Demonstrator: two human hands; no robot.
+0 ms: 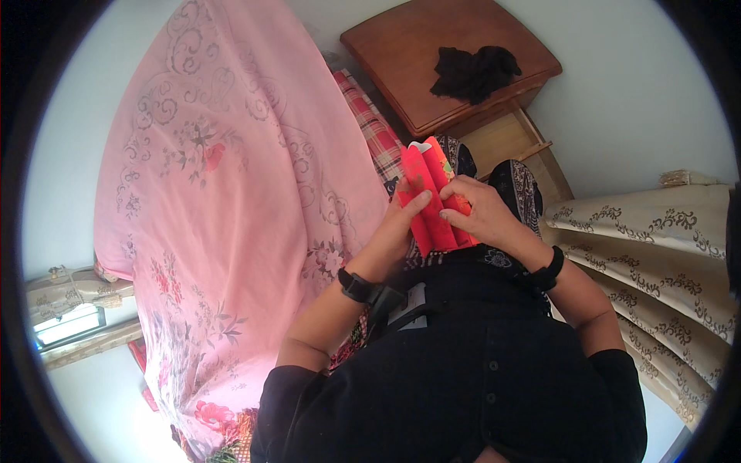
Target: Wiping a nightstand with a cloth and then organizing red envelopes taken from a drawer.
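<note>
Red paper envelopes point(421, 199) lie in my two hands above my lap, their upper ends spread apart. My left hand point(405, 217) grips the left one, thumb across its front and fingers behind. At the right, my right hand point(477, 211) pinches a red envelope with a coloured pattern point(443, 159) between thumb and fingers. A whitish edge shows at the top between them; whether it is a lining or a paper inside, I cannot tell. The exact number of envelopes is unclear. My legs in black patterned trousers point(518, 191) are beneath.
Ahead stands a brown wooden nightstand point(393, 63) with black cloth point(474, 72) on top and an open drawer point(501, 136). A bed with a pink floral cover point(249, 173) fills the left, a plaid cloth point(370, 124) beside it. Beige patterned curtains point(654, 266) hang at right.
</note>
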